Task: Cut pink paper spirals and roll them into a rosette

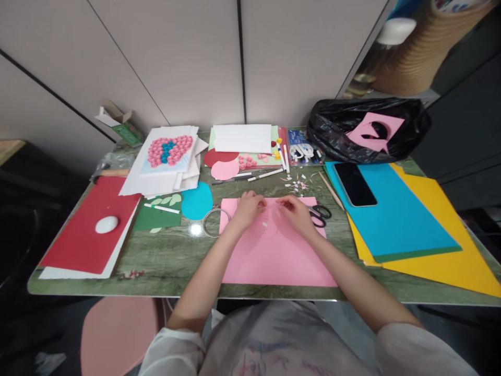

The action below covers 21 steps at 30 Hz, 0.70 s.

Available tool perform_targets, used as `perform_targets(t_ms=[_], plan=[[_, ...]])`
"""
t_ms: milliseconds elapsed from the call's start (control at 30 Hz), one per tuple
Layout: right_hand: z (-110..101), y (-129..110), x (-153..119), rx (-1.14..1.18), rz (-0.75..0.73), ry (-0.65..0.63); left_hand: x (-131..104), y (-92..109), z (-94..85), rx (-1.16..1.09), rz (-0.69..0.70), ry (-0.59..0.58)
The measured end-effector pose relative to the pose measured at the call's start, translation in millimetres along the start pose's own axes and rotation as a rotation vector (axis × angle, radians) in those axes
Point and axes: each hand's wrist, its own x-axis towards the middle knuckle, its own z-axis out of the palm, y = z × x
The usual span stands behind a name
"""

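A pink paper sheet point(277, 261) lies in front of me near the table's front edge. Over its far part, my left hand point(249, 209) has its fingers curled together. Close by on the right, my right hand point(295, 213) is closed with thumb and fingertips pinched. What either hand pinches is too small to make out. Between my wrists, a faint pink circle shape with a small white piece point(265, 224) shows on the sheet. Black-handled scissors point(321, 214) rest at the sheet's right edge, and a tape roll point(216, 223) lies flat at its left edge.
Blue card point(403, 219) over yellow sheets point(450, 235) bears a phone point(355, 184) on the right. Red paper point(88, 235) lies left. Behind are a picture of rolled pink flowers point(170, 151), markers point(266, 175), paper scraps point(297, 184) and a black bag point(329, 125).
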Motion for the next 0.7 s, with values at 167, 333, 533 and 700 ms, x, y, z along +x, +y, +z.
perform_targets(t_ms=[167, 333, 533, 700], plan=[[-1.1, -0.5, 1.2, -0.013, 0.002, -0.021, -0.2, 2.8, -2.5, 0.027, 0.021, -0.033], [-0.9, 4.4, 2.6, -0.029, -0.008, -0.041, 1.7, 3.9, -1.4, 0.028, 0.025, -0.066], [-0.8, 4.9, 2.6, -0.049, -0.033, -0.055, -8.2, 11.0, -8.3, 0.02, 0.017, -0.021], [1.0, -3.6, -0.3, -0.059, -0.076, -0.061, -16.0, 20.1, -19.4, -0.027, 0.032, 0.037]])
